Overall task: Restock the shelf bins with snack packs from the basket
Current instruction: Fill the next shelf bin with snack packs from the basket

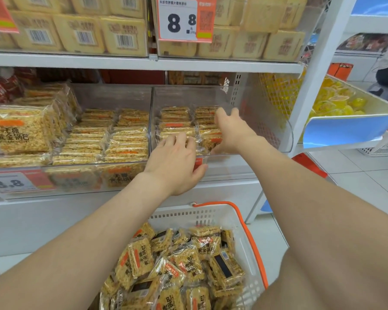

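Status: restock partway through.
- Both hands are in the clear bin (pixel 267 121) on the shelf (pixel 229 189).
- Left hand (pixel 175 162): fingers lie over the front wall onto the front row of packs (pixel 177 128), thumb outside the wall. Cannot tell whether it grips a pack or only rests.
- Right hand (pixel 230 130): further in and to the right of the left hand, the two apart. Fingers are spread and straight against the right-hand column, holding nothing.
- Done: two columns of packs stand on edge under the hands. The next bin (pixel 112 97), left of the left hand, looks nearly full.
- Left: bare space shows behind and above the columns, beyond the fingertips. The basket (pixel 211 214), below the forearms, holds a loose heap of packs (pixel 184 262), so judged well short of finished.

Materials:
- Packs: flat squares of golden puffed grain, coarse and bumpy, in glossy clear film with orange labels. The film crinkles and looks slippery.
- Bin: hard transparent plastic with a rounded front corner.
- Basket: white slotted plastic with an orange handle.
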